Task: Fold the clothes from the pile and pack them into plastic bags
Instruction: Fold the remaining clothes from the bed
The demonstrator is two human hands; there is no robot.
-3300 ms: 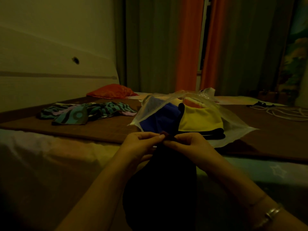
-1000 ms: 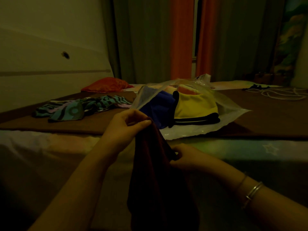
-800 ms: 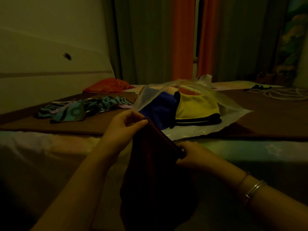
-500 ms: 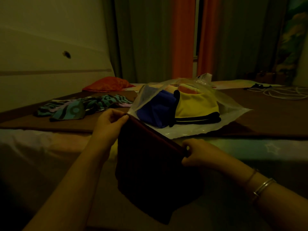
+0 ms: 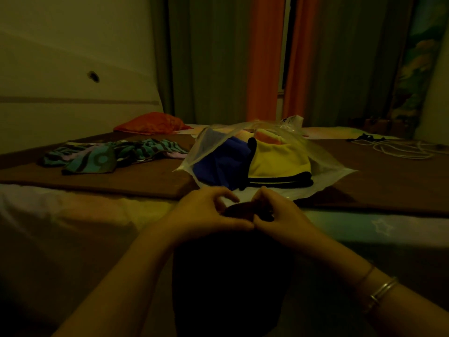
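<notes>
A dark maroon garment [image 5: 230, 283] hangs doubled below my two hands, which meet at its top edge in front of me. My left hand [image 5: 206, 215] and my right hand [image 5: 279, 212] both pinch that top edge, thumbs nearly touching. Just beyond them lies a clear plastic bag [image 5: 323, 176] on the brown mat, holding folded blue [image 5: 218, 164], yellow [image 5: 279, 159] and black clothes. A teal patterned pile of clothes [image 5: 109, 156] lies on the mat to the left.
A red-orange cloth [image 5: 150, 124] sits at the back left near the wall. White cord [image 5: 401, 148] lies coiled at the back right. The brown mat [image 5: 97, 183] covers the bed; curtains hang behind.
My hands were apart, holding the garment spread wide; they have come together in the middle, so the garment now hangs folded in half below them.
</notes>
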